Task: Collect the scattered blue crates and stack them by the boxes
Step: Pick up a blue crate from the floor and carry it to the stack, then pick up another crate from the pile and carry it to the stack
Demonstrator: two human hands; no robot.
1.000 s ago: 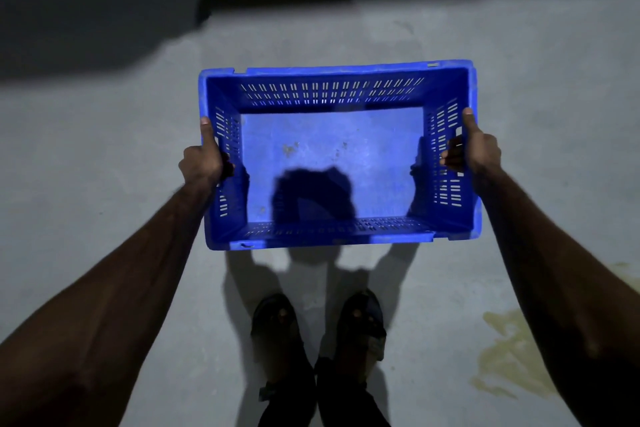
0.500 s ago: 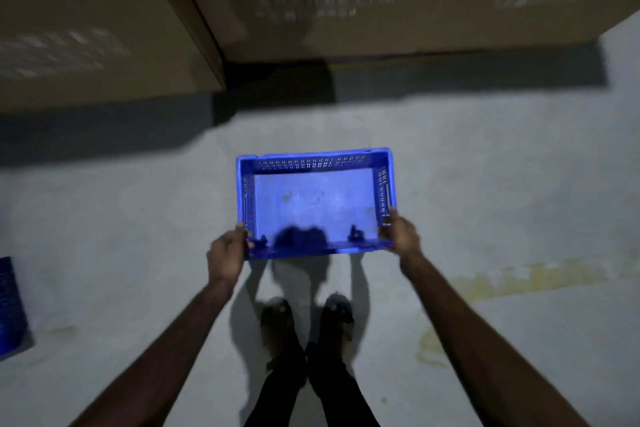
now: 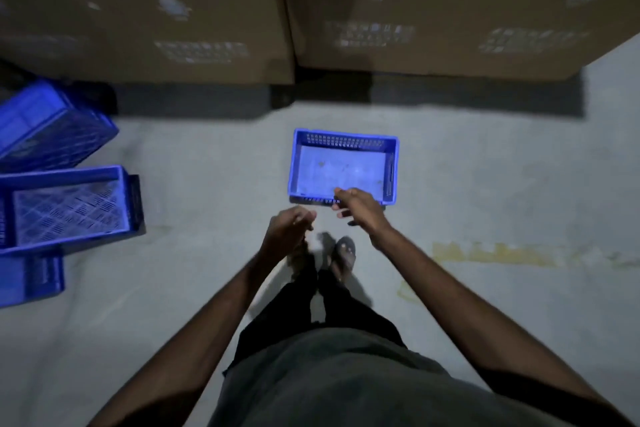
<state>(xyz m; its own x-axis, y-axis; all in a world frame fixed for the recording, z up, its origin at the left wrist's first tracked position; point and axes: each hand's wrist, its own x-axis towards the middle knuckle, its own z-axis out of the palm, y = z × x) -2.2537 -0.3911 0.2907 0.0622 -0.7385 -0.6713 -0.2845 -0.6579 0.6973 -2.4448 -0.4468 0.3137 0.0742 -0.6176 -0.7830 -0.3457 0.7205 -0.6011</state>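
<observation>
Now: blue crate [image 3: 343, 166] sits on the floor [image 3: 502, 191] before the boxes [image 3: 433, 3], just let go.
Hands: left hand [image 3: 287, 232] and right hand [image 3: 360, 208] loose, fingers apart, holding nothing.
Other crates [image 3: 65, 208]: jumbled by the boxes' left end; stacking likely remains.

The right hand [image 3: 360, 206] covers part of the near rim of the blue crate [image 3: 343, 166]; whether its fingers touch that rim cannot be told. The left hand [image 3: 289, 230] is smeared by motion and hides most of one foot [image 3: 303, 258]. At the left, the far crate [image 3: 52, 125], the middle crate [image 3: 65, 208] and the near crate [image 3: 27, 281] are all cut by the picture's edge. The cardboard boxes [image 3: 450, 10] run past the top edge, their printed labels too blurred to read
</observation>
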